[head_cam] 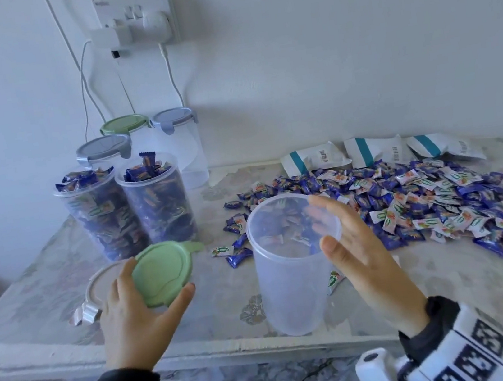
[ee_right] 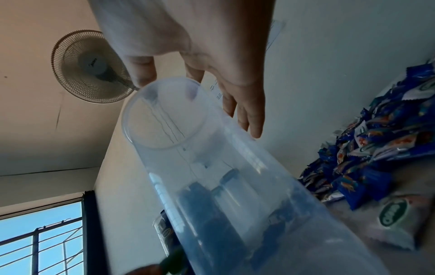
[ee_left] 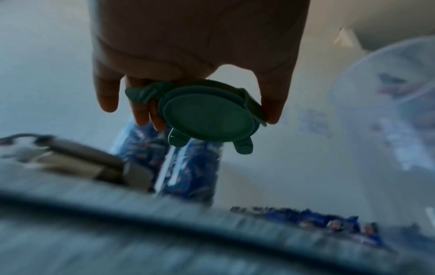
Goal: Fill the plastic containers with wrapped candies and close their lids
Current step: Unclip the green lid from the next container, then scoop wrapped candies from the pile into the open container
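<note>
A green lid [head_cam: 166,265] [ee_left: 207,115] with clip tabs is pinched at its rim between the thumb and fingers of my left hand [head_cam: 156,283] [ee_left: 188,119], just above the table at front left. An empty clear container [head_cam: 291,288] [ee_right: 235,186] stands upright near the front edge. My right hand [head_cam: 322,222] [ee_right: 197,104] is at the right side of its rim, fingers straight, thumb at the near edge. Two containers [head_cam: 103,212] [head_cam: 160,200] heaped with wrapped candies stand lidless behind my left hand. The loose candy pile [head_cam: 408,199] [ee_right: 376,158] spreads to the right.
A pale lid [head_cam: 98,288] lies on the table under my left hand. Three lidded empty containers [head_cam: 103,148] [head_cam: 124,124] [head_cam: 174,118] stand against the wall. White bags [head_cam: 314,158] lie behind the pile. Cables hang from a wall socket [head_cam: 136,21]. The table's front edge [head_cam: 202,351] is close.
</note>
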Tool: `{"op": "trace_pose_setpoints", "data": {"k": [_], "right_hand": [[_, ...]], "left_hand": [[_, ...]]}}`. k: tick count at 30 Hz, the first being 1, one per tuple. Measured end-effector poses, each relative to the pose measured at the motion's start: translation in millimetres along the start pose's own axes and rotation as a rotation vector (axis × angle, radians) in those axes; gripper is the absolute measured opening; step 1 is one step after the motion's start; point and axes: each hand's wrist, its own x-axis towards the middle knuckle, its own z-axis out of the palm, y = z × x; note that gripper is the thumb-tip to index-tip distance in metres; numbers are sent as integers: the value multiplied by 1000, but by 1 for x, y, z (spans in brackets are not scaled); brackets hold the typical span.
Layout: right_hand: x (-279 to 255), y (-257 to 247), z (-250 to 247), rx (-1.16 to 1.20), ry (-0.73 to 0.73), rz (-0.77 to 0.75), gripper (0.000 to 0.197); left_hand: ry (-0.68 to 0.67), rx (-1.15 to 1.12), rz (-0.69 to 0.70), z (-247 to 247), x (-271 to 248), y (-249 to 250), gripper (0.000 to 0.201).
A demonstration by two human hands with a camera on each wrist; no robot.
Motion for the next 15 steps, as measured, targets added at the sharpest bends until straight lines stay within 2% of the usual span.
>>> {"op": "trace_pose_setpoints", "data": {"k": [2, 6, 9, 11, 13, 15], "right_hand": [[-1, 1, 1, 33, 13, -7, 73], [-2, 1, 3, 48, 18, 10, 69], [-1, 2, 3, 19, 33, 18, 69], [-1, 4, 3, 22, 18, 10, 72], [-1, 6, 2, 60, -8, 19, 77], [-1, 8, 0, 86, -28, 29, 80]], "left_hand": [[-55, 140, -74, 6, 6, -16, 114], [-135, 357, -161, 17, 20, -34, 103], [-149, 406, -202, 22, 27, -34, 102], [-75, 273, -116, 22, 26, -22, 88], [12, 32, 58, 21, 20, -4, 69], [-20, -240, 225, 19, 7, 17, 61]]}}
